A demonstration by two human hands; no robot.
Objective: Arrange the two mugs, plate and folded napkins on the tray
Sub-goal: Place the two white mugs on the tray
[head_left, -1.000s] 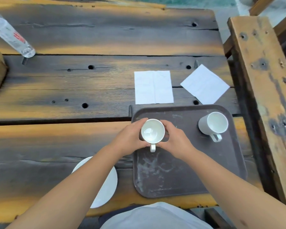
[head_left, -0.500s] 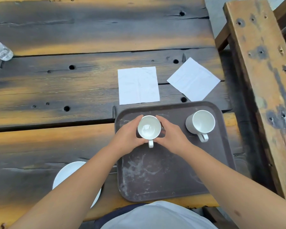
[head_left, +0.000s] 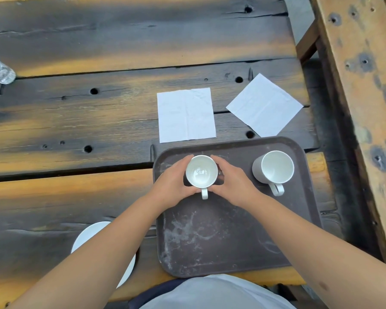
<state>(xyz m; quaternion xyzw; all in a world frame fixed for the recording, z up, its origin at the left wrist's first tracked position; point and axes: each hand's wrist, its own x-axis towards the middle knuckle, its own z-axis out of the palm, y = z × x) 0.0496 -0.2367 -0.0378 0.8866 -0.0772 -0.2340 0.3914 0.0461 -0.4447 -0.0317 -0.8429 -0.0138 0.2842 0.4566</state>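
Observation:
A dark brown tray (head_left: 221, 241) lies at the table's near edge. In its far left corner stands a white mug (head_left: 201, 171), handle toward me, cupped between my left hand (head_left: 173, 182) and my right hand (head_left: 231, 182). A second white mug (head_left: 276, 167) stands alone in the tray's far right corner. Two white napkins lie on the wood beyond the tray: one straight (head_left: 186, 114), one turned like a diamond (head_left: 264, 104). A white plate (head_left: 91, 233) sits left of the tray, mostly hidden under my left forearm.
The weathered plank table (head_left: 76, 121) has holes and gaps. A clear plastic bottle (head_left: 0, 71) lies at the far left edge. A wooden bench or beam (head_left: 361, 85) runs along the right side. My torso is at the bottom.
The view has shifted, so everything sits lower and further left in frame. Both hands stay around the left mug on the tray; the other things have not moved on the table.

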